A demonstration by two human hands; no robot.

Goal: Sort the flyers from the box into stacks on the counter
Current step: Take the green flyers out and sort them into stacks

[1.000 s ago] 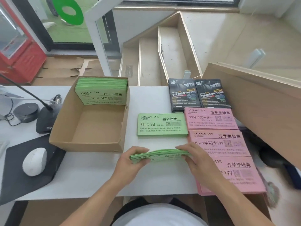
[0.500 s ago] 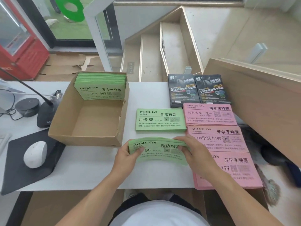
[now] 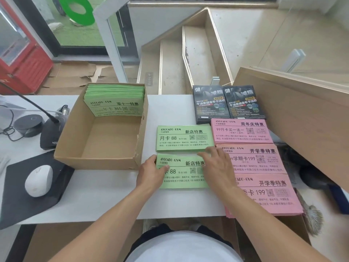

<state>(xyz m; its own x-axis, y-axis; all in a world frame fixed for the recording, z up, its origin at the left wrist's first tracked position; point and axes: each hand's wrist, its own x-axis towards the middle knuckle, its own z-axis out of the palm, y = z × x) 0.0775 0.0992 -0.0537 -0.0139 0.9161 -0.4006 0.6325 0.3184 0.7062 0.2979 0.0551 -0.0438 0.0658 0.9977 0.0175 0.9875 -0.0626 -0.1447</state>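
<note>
A brown cardboard box [image 3: 98, 161] on the white counter [image 3: 113, 195] holds green flyers [image 3: 115, 103] leaning against its back wall. To the box's right lies a green flyer stack [image 3: 184, 138]. Just below it a second green flyer stack [image 3: 183, 174] lies flat. My left hand [image 3: 151, 173] grips its left edge, thumb on top. My right hand [image 3: 217, 167] rests flat over its right end with fingers spread. Three pink stacks [image 3: 241, 131] [image 3: 260, 159] [image 3: 270, 193] run down the right side. Two black flyer stacks [image 3: 210, 103] [image 3: 243, 103] lie behind them.
A white mouse [image 3: 38, 180] sits on a black pad [image 3: 15, 201] at the left, with a microphone base [image 3: 50, 133] and cables behind it. A slanted wooden panel [image 3: 302, 114] rises along the counter's right side. Stairs lie beyond the counter's far edge.
Both hands have lowered the green stack from an on-edge hold to flat on the counter, just below the first green stack. My right hand's fingers have spread over it.
</note>
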